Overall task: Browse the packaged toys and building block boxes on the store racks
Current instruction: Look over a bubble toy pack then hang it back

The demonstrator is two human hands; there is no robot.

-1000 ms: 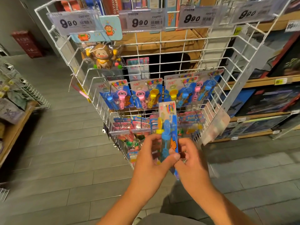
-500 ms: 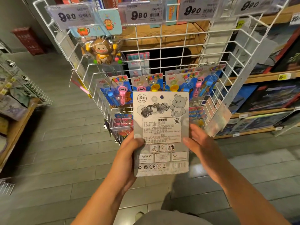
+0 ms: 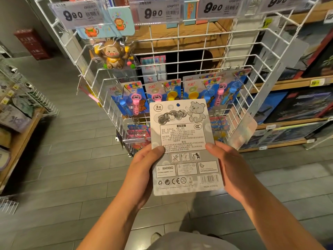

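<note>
Toy card (image 3: 183, 147) flipped since a second ago: grey printed back now faces up, between left hand (image 3: 144, 170) and right hand (image 3: 232, 170), thumbs pinching its side edges. Reading the label; fingers behind probably support it. Wire rack (image 3: 198, 56) just beyond.

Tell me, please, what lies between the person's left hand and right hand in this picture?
In the head view, the grey back of a bubble toy card lies between the left hand and the right hand; each holds one side edge.
</note>
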